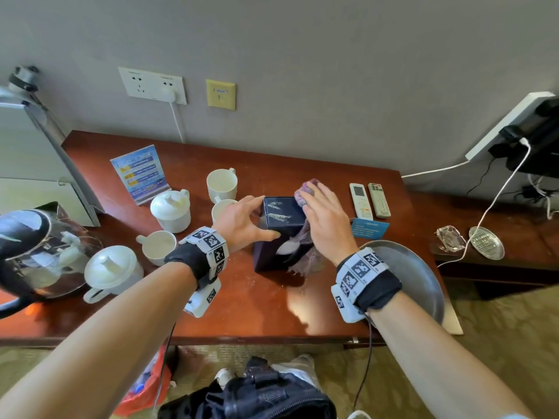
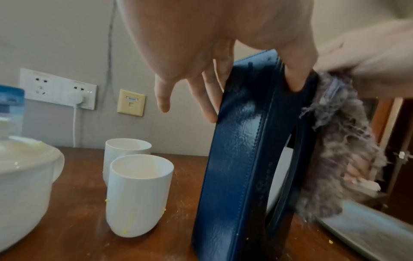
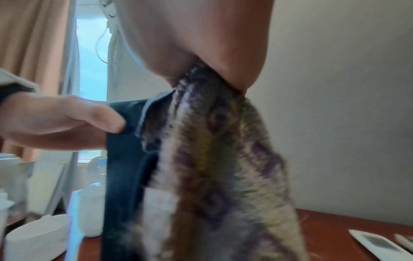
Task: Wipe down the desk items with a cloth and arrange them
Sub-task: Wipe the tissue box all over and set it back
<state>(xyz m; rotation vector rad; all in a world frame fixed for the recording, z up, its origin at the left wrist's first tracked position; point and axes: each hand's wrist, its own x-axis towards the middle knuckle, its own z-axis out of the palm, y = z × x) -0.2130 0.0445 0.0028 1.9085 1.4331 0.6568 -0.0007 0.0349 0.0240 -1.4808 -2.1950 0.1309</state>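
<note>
A dark blue tissue box [image 1: 281, 214] stands on end in the middle of the red-brown desk [image 1: 257, 306]. My left hand [image 1: 255, 219] grips its upper part from the left, thumb on the near face and fingers on the far side; the left wrist view shows this hand [image 2: 212, 79] on the box [image 2: 241, 159]. With my right hand [image 1: 325, 219] I hold a purple-grey cloth [image 1: 305, 192] against the box's right side, and the cloth hangs down to the desk. In the right wrist view the cloth [image 3: 223, 167] comes out from under the palm [image 3: 201, 44] beside the box [image 3: 125, 159].
White mugs [image 1: 221, 184] and lidded cups [image 1: 171, 210] stand left of the box, with a kettle [image 1: 33, 252] and a blue sign stand [image 1: 140, 173] farther left. Two remotes [image 1: 370, 201], a blue card [image 1: 369, 228] and a round metal tray [image 1: 417, 279] lie to the right.
</note>
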